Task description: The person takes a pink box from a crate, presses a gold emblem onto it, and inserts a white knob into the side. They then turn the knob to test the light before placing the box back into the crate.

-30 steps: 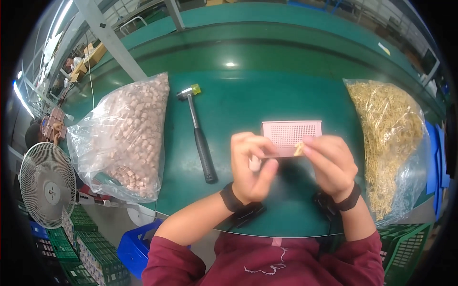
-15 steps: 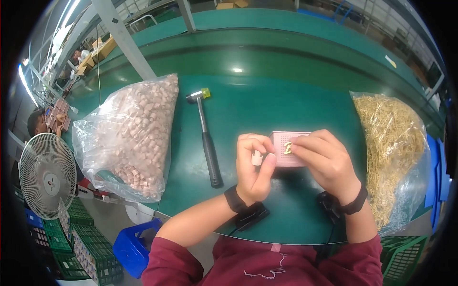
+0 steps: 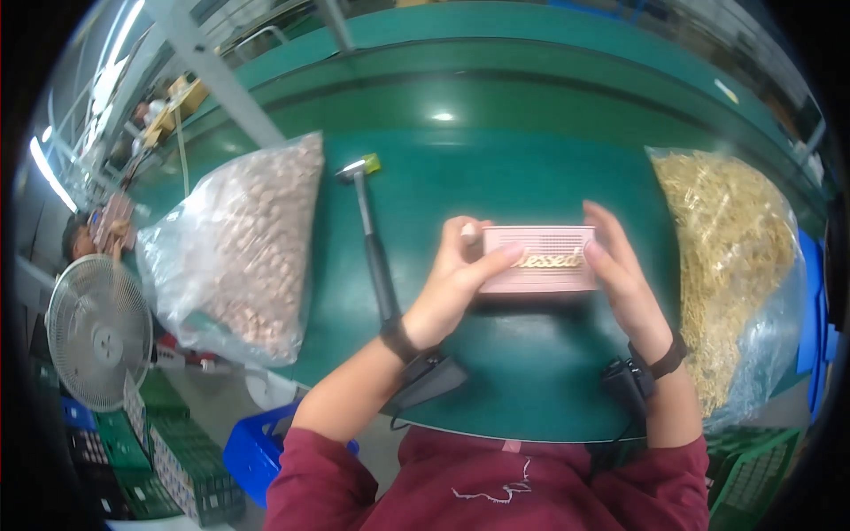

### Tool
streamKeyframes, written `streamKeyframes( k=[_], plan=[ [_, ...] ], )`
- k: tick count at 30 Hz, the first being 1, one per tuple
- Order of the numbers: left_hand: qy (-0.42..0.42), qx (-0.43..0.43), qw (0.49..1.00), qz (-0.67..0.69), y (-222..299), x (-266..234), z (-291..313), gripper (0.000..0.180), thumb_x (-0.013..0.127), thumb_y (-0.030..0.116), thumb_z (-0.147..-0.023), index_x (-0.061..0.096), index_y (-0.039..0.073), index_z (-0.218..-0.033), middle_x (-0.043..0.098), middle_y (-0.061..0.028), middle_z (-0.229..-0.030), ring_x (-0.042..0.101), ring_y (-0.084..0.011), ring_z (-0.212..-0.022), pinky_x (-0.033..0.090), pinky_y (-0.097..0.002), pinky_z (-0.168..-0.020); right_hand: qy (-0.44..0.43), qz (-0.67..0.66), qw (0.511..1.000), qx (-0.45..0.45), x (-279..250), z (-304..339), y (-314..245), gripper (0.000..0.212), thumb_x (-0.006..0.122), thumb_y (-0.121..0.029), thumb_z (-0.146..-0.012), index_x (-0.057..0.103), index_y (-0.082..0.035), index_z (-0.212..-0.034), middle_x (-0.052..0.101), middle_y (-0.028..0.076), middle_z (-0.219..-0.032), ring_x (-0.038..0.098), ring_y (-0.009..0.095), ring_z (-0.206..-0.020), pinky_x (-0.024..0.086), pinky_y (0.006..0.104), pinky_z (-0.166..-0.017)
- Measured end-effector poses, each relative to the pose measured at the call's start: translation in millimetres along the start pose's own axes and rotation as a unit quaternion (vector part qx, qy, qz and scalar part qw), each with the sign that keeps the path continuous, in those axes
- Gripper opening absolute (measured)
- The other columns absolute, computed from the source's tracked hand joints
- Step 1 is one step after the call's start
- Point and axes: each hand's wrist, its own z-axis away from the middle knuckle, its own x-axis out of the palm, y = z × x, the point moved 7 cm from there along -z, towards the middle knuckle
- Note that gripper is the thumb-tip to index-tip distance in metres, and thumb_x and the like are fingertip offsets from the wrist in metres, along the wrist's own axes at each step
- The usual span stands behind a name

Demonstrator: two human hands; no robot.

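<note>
A pink rectangular box (image 3: pixel 531 285) with a perforated face is held just above the table, between my two hands. Across its face runs a gold script lettering piece (image 3: pixel 560 259). My left hand (image 3: pixel 443 288) grips the box's left end, its thumb lying over the first part of the lettering. A small pale piece (image 3: pixel 468 232) shows at the left fingers, partly hidden. On the right end, my right hand (image 3: pixel 633 292) has its thumb at the last letter, fingers extending behind the edge. The box's underside is hidden.
Left of my hands lies a mallet (image 3: pixel 379 274) with a black handle. A clear bag of small pink blocks (image 3: pixel 252 230) stands farther left, a bag of gold pieces (image 3: pixel 726 257) at right. Dark devices (image 3: pixel 434 379) sit near the table's front edge. A fan (image 3: pixel 102 332) stands left.
My right hand has moved from pinching the gold lettering to the box's right end. My left hand has turned and now grips the left end, thumb on the face. The view has shifted slightly.
</note>
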Motion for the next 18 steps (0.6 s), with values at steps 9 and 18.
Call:
streamKeyframes(
  k=[9, 18],
  plan=[
    [-0.028, -0.017, 0.999, -0.041, -11.4, -3.4, -3.9, 0.064, 0.078, 0.02, -0.074, 0.026, 0.004, -0.108, 0.047, -0.0154, -0.109, 0.049, -0.0197, -0.107, 0.04, -0.0294, -0.093, -0.098, -0.268, 0.947, 0.146, 25.2, 19.0, 21.5, 0.056, 0.057, -0.02, -0.085, 0.036, -0.001, -0.134, 0.048, 0.01, -0.128, 0.046, 0.019, -0.119, 0.034, 0.0309, -0.102],
    [-0.064, 0.016, 0.993, -0.099, -10.4, -8.6, 0.2, 0.067, 0.08, 0.022, -0.07, 0.025, 0.006, -0.105, 0.049, -0.0173, -0.106, 0.051, -0.0194, -0.101, 0.042, -0.0308, -0.089, -0.056, -0.217, 0.966, 0.126, 28.2, 16.8, 10.9, 0.07, 0.065, -0.015, -0.073, 0.034, -0.004, -0.134, 0.048, 0.016, -0.119, 0.049, 0.023, -0.11, 0.038, 0.0306, -0.096]
  ],
)
